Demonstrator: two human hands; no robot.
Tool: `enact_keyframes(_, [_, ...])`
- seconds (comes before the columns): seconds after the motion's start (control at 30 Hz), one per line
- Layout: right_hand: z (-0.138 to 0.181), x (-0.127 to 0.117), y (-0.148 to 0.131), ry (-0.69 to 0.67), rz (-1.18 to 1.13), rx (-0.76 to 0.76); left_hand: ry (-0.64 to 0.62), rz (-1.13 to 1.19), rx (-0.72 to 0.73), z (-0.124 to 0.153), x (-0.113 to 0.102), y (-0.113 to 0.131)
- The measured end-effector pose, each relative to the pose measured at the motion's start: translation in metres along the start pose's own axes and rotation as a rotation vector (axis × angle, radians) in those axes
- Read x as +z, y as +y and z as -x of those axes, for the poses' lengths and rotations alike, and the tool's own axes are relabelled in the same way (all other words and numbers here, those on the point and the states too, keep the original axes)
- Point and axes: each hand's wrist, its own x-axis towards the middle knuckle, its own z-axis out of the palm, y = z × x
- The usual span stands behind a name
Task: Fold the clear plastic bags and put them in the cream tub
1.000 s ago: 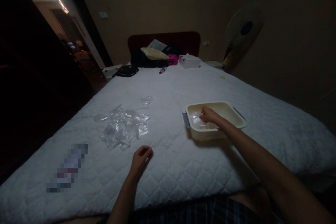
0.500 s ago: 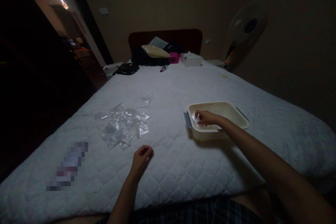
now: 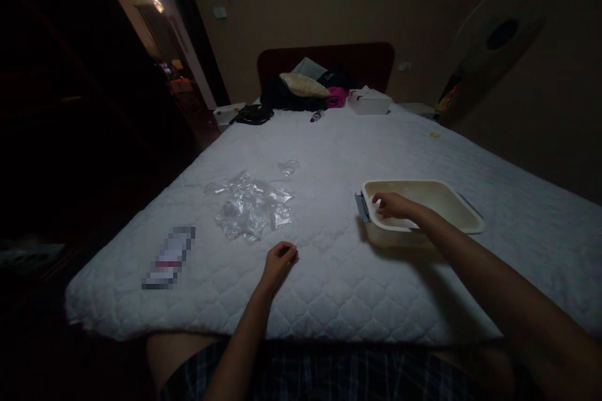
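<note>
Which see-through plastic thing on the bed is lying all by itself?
The small plastic piece just beyond the plastic pile, toward the headboard. A strip of bed separates it; the others lie bunched together.

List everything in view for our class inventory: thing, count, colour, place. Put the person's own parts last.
Quilted bed cover: 1, white, across the middle
Plastic bags: overlapping, uncountable, clear, left of tub
Tub: 1, cream, grey clips, bed's right
Pixelated item: 1, whitish and red, near left
Black bag: 1, black, far left
Bottle-like item: 1, pale and purple, far middle
Cushion: 1, tan, before headboard
Roll: 1, pink, beside cushion
Box: 1, white, right of roll
Headboard: 1, dark red, back
Small item: 1, yellow, far right
Fan: 1, dark hub, upper right
Shorts: 1, dark checked, bottom
Left hand: 1, bare, bed's near side
Right hand: 1, bare, inside tub's left end
</note>
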Motion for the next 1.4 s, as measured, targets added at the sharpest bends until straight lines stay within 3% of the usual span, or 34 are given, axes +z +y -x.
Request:
enact_keyframes(0.13, [0.015, -0.016, -0.033, 0.387, 0.185, -0.099, -0.012, 0.032, 0.017, -0.001, 0.0, -0.003])
enact_keyframes(0.23, [0.032, -0.015, -0.076, 0.624, 0.126, -0.262, -0.021, 0.03, 0.029, -0.001, 0.0, -0.004])
enact_keyframes(0.3, [0.041, -0.001, -0.105, 0.6, 0.038, -0.392, -0.019, 0.032, 0.026, -0.001, 0.0, -0.004])
enact_keyframes(0.4, [0.044, 0.041, -0.136, 0.483, -0.08, -0.513, -0.021, 0.051, 0.025, -0.001, -0.001, -0.003])
enact_keyframes(0.53, [0.032, 0.105, -0.159, 0.342, -0.095, -0.591, -0.005, 0.095, 0.052, -0.004, -0.005, -0.007])
enact_keyframes(0.63, [0.018, 0.139, -0.172, 0.286, -0.077, -0.61, 0.05, 0.203, 0.05, -0.005, -0.009, -0.011])
enact_keyframes(0.87, [0.004, 0.185, -0.187, 0.33, 0.088, -0.639, 0.095, 0.312, 0.022, -0.008, -0.009, -0.013])
enact_keyframes(1.07, [0.013, 0.199, -0.173, 0.429, 0.102, -0.552, 0.083, 0.323, 0.014, -0.01, -0.009, -0.012])
enact_keyframes(1.13, [0.016, 0.199, -0.169, 0.449, 0.001, -0.552, 0.077, 0.323, 0.011, -0.01, -0.009, -0.012])
enact_keyframes(1.23, [0.019, 0.2, -0.161, 0.442, -0.415, -0.476, 0.067, 0.32, 0.02, -0.011, -0.008, -0.013])
enact_keyframes(1.3, [0.022, 0.199, -0.153, 0.343, -0.801, -0.378, 0.065, 0.316, 0.022, -0.011, -0.007, -0.013])
enact_keyframes(1.4, [0.033, 0.192, -0.136, 0.092, -1.358, -0.23, 0.059, 0.298, 0.014, -0.01, -0.006, -0.011])
